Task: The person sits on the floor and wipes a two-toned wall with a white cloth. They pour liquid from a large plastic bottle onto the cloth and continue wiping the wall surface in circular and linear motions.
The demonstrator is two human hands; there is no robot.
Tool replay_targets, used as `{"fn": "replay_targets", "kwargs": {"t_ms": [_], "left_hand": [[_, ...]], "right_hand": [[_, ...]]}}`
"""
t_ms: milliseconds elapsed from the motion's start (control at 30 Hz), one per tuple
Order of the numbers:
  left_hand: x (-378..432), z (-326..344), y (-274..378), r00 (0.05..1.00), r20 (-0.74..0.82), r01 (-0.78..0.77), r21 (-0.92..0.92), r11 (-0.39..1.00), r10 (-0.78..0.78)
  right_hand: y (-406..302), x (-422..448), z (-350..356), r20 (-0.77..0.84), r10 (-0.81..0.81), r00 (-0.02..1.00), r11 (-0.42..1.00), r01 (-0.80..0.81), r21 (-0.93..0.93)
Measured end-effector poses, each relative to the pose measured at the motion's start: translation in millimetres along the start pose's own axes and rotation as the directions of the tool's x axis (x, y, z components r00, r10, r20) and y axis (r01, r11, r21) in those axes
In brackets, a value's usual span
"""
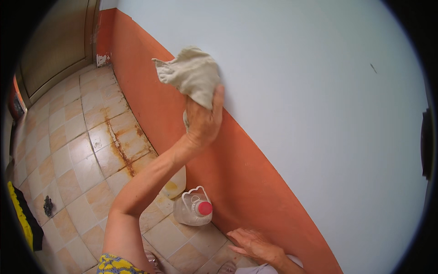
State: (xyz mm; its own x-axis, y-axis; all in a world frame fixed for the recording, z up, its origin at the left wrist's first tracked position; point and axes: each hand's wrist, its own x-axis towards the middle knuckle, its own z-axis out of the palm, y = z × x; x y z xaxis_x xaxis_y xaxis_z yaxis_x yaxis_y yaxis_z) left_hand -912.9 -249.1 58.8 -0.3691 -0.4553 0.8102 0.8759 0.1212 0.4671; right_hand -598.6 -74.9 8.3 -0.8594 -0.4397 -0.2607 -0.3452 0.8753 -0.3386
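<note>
My left hand (204,121) is raised to the wall, with a beige cloth (196,73) bunched under the fingers. The cloth lies over the line where the orange lower band (150,85) meets the pale upper wall (291,102). Its loose corner sticks out to the left. Low in the view, my right hand (251,242) is slightly blurred and close to the orange band, holding nothing I can see. Its fingers are spread apart; whether they touch the wall I cannot tell.
A clear plastic jug (191,210) with a red cap stands on the tiled floor (78,171) against the wall. Behind my forearm is another translucent container (176,181). Rust stains (119,147) mark the tiles. A door (54,44), a dark clump (48,206) and a yellow-black object (25,219) are at left.
</note>
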Motion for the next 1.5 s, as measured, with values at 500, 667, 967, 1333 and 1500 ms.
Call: {"fn": "replay_targets", "kwargs": {"t_ms": [500,667,967,1333,1500], "left_hand": [[21,24,57,0.990,0.142,0.021,-0.096,0.995,-0.007],[-37,40,105,0.853,0.450,-0.327,0.066,0.943,0.264],[57,51,67,0.880,0.406,-0.419,0.420,0.805,0.246],[35,80,154,0.874,0.129,-0.464,-0.075,0.883,0.469],[82,114,83,0.823,0.225,-0.526,0.648,0.550,0.522]], "right_hand": [[-4,-11,4,0.061,0.035,0.997,0.999,-0.035,-0.008],[0,-17,20,0.040,0.005,0.999,1.000,-0.005,-0.007],[-10,-11,11,0.059,0.010,0.998,1.000,-0.011,0.014],[1,-5,31,-0.054,-0.075,0.996,0.997,0.074,-0.017],[11,-6,44,-0.115,-0.150,0.982,0.988,0.145,-0.054]]}}
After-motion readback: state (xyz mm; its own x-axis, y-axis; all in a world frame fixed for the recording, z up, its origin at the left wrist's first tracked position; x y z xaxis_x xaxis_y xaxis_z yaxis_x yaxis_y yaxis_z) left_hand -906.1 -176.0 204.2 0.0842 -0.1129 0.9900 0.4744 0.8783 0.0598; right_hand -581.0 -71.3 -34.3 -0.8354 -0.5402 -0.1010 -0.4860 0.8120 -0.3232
